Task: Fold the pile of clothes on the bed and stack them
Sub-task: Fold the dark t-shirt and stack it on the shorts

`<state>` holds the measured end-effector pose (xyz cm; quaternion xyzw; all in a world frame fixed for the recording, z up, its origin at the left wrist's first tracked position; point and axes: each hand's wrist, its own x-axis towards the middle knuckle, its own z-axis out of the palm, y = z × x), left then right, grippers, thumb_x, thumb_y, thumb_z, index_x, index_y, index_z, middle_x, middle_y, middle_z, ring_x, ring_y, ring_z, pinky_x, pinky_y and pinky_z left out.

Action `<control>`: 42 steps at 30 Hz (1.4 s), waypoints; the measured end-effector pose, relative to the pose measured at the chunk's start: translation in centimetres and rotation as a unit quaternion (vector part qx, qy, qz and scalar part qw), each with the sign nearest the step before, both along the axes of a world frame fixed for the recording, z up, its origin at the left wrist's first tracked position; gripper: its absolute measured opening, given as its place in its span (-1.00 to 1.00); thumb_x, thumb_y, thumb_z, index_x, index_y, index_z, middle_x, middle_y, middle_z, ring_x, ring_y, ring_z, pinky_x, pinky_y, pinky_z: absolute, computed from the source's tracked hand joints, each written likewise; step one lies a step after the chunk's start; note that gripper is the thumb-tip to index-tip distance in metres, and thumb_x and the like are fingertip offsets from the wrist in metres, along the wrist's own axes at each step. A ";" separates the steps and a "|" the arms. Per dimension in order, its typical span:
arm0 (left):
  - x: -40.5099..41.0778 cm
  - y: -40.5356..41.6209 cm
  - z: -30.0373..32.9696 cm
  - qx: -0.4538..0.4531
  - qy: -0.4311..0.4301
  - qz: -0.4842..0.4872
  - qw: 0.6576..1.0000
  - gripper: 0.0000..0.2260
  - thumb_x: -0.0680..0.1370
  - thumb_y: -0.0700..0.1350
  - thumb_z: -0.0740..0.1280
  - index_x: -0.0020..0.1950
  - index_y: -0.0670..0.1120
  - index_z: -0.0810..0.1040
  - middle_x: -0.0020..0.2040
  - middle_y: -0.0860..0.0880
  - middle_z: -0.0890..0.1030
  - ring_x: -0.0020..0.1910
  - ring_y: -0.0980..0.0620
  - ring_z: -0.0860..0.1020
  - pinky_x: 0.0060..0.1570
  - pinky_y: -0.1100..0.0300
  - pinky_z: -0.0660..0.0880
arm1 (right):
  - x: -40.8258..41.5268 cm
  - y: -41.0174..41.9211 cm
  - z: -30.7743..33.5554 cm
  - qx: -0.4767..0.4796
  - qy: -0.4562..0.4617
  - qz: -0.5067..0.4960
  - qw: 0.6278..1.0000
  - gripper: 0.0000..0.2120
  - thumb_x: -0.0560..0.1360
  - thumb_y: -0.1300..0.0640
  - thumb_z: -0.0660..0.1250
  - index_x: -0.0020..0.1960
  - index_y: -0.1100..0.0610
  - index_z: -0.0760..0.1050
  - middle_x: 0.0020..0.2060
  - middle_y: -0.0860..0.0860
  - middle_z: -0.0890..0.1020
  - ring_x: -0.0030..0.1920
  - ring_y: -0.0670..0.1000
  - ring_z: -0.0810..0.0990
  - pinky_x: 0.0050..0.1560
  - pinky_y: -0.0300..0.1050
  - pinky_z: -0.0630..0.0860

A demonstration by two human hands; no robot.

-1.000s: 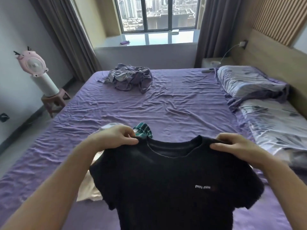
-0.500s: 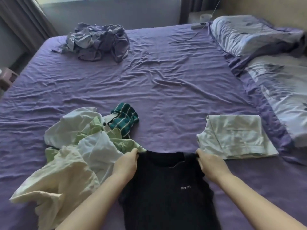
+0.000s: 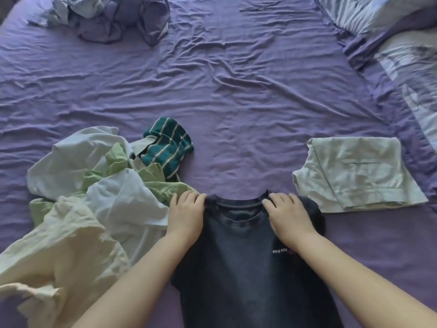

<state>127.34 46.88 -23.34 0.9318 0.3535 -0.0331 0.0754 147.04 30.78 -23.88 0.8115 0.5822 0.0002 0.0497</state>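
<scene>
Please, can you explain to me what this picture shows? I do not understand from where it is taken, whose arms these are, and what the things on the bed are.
There is no machine here. A person wears a camera on the head, looking down, so the two bare arms are that person's own. The left hand and the right hand hold the shoulders of a dark T-shirt, laid flat on the purple bed. To the left lies a pile of unfolded clothes, with a green striped piece at its far edge. To the right lies one pale folded garment. At the far side lies crumpled purple bedding.
</scene>
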 end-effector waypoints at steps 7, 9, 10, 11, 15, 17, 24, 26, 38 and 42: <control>-2.0 -2.4 -0.4 0.020 0.008 -0.101 0.995 -0.52 0.42 0.08 0.27 0.32 0.01 0.46 0.41 -0.15 0.38 0.39 -0.19 0.30 0.34 -0.29 0.13 | -1.5 -3.9 -1.5 -0.096 0.045 0.011 0.994 -0.35 0.13 -0.02 0.60 0.18 0.12 0.57 0.20 0.21 0.56 0.24 0.25 0.50 0.23 0.30 0.31; -3.1 -3.0 -0.9 0.008 0.013 -0.061 0.998 -0.49 0.45 0.12 0.16 0.38 0.00 0.38 0.41 -0.13 0.38 0.40 -0.12 0.28 0.35 -0.24 0.13 | -1.9 -5.2 -2.0 -0.087 0.049 0.046 0.994 -0.41 0.28 -0.05 0.47 0.28 0.07 0.48 0.29 0.19 0.49 0.31 0.24 0.43 0.26 0.27 0.19; -3.7 -3.0 -1.2 -0.005 0.012 -0.015 1.000 -0.48 0.47 0.14 0.13 0.39 -0.04 0.37 0.37 -0.12 0.43 0.38 -0.11 0.31 0.36 -0.22 0.14 | -2.2 -5.6 -2.4 -0.088 0.051 0.057 0.993 -0.45 0.36 -0.09 0.33 0.31 0.02 0.43 0.31 0.16 0.48 0.32 0.23 0.42 0.27 0.27 0.17; -4.3 -2.7 -1.2 -0.029 0.014 0.029 0.999 -0.46 0.49 0.16 0.10 0.38 -0.08 0.39 0.32 -0.11 0.49 0.37 -0.12 0.34 0.37 -0.20 0.15 | -2.6 -5.8 -2.6 -0.097 0.054 0.046 0.993 -0.49 0.40 -0.14 0.19 0.32 -0.02 0.39 0.30 0.13 0.48 0.32 0.22 0.42 0.27 0.28 0.17; -5.5 -1.2 -0.2 -0.104 0.010 0.069 0.992 -0.35 0.51 0.25 -0.11 0.45 -0.08 0.33 0.32 -0.04 0.50 0.43 -0.10 0.31 0.46 -0.12 0.03 | -4.6 -4.3 -2.2 -0.137 0.069 -0.068 0.986 -0.53 0.44 -0.21 0.11 0.18 -0.02 0.57 0.22 0.18 0.55 0.23 0.29 0.50 0.17 0.32 0.18; -5.5 -0.6 0.2 -0.087 -0.017 0.045 0.995 -0.41 0.54 0.18 -0.10 0.44 -0.07 0.35 0.32 0.00 0.50 0.43 -0.06 0.32 0.44 -0.14 0.09 | -6.2 -2.9 -2.1 -0.101 0.068 -0.070 0.990 -0.52 0.33 -0.16 0.31 0.14 0.09 0.59 0.22 0.23 0.54 0.24 0.29 0.48 0.17 0.31 0.20; -7.2 4.5 0.4 -0.021 0.111 -0.032 0.993 -0.56 0.50 0.10 0.01 0.15 0.09 0.61 0.29 -0.05 0.54 0.35 -0.28 0.39 0.34 -0.29 0.15 | -10.3 1.0 -1.9 -0.036 0.128 -0.004 0.991 -0.45 0.38 -0.19 0.21 0.29 0.04 0.45 0.30 0.20 0.46 0.32 0.21 0.39 0.14 0.24 0.47; -7.7 5.4 0.2 -0.038 0.185 -0.057 0.980 -0.41 0.48 0.25 -0.20 0.35 0.21 0.42 0.52 0.00 0.20 0.51 -0.25 0.04 0.36 -0.30 -0.20 | -10.9 2.1 -1.8 -0.016 0.149 0.003 0.989 -0.45 0.37 -0.17 0.32 0.30 0.04 0.44 0.31 0.19 0.46 0.32 0.20 0.41 0.16 0.21 0.45; -11.0 6.0 -0.8 0.004 0.217 -0.027 0.976 -0.23 0.43 0.40 0.13 0.51 0.20 -0.16 0.35 -0.10 -0.61 0.37 -0.19 -0.55 0.24 -0.37 -0.46 | -14.8 19.9 -1.2 -0.075 0.341 0.001 0.937 -0.32 0.54 -0.08 0.20 0.52 -0.03 -0.09 0.52 0.13 -0.04 0.49 0.14 0.04 0.43 0.08 0.15; -11.6 7.7 -0.8 0.006 0.203 -0.012 0.979 -0.30 0.47 0.34 0.17 0.51 0.21 -0.06 0.36 -0.07 -0.56 0.37 -0.16 -0.54 0.21 -0.37 -0.46 | -14.8 22.5 -2.2 -0.076 0.400 0.020 0.913 -0.37 0.55 0.07 0.24 0.52 0.00 0.01 0.51 0.07 0.06 0.44 0.15 0.18 0.40 0.03 0.22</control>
